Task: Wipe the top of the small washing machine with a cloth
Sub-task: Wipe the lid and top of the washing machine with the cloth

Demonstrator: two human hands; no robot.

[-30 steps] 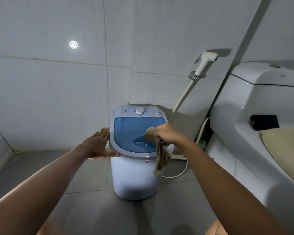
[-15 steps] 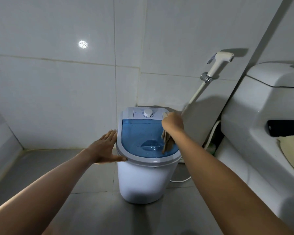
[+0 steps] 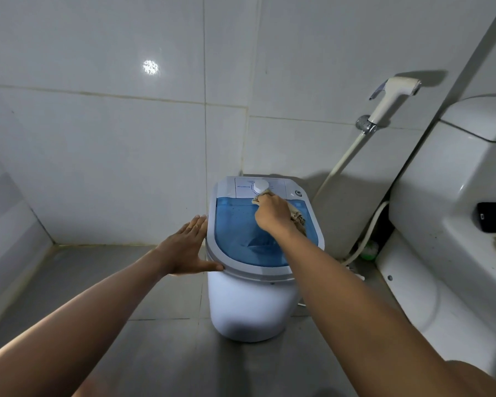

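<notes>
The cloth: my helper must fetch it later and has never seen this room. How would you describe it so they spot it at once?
Find the small washing machine on the floor left of the toilet. On its blue lid, by the white dial, the right hand holds the cloth. It is the only beige, crumpled, soft thing there.

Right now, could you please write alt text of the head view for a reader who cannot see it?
The right hand presses a beige cloth near the dial of a small washing machine with a blue lid. The left hand steadies its left rim; a toilet stands to the right.
</notes>
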